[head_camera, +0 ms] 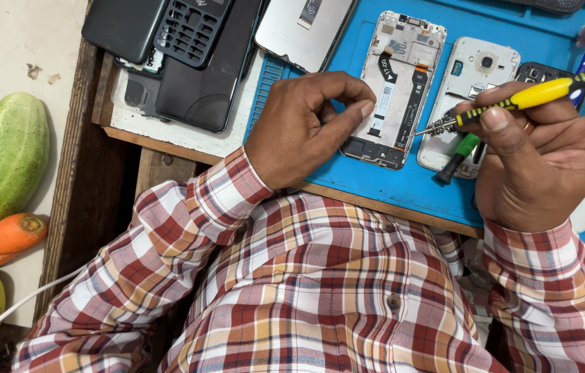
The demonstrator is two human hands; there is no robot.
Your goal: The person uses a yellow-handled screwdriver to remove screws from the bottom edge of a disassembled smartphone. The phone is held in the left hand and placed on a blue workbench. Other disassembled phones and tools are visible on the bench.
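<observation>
Yellow screwdriver (534, 97) in right hand (541, 166), near mat edge (403, 197).

Opened phone frame (396, 90) lies on the work mat (403, 186). Left hand (303, 128) rests just left of the frame, touching its edge. Right hand (541, 159) is right of it, holding a screwdriver (513, 103) whose tip points at the frame. Second phone back (468, 90) lies right of the frame, under the screwdriver. Stacked phone parts (175, 55) sit well left of the frame, off the mat.

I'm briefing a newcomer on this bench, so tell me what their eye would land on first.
First, the right hand holding a yellow-and-black screwdriver, its tip aimed at the opened phone lying on the blue mat at centre. The left hand rests curled at that phone's left edge. Far left, a green cucumber and an orange carrot lie oddly beside the bench.
</observation>
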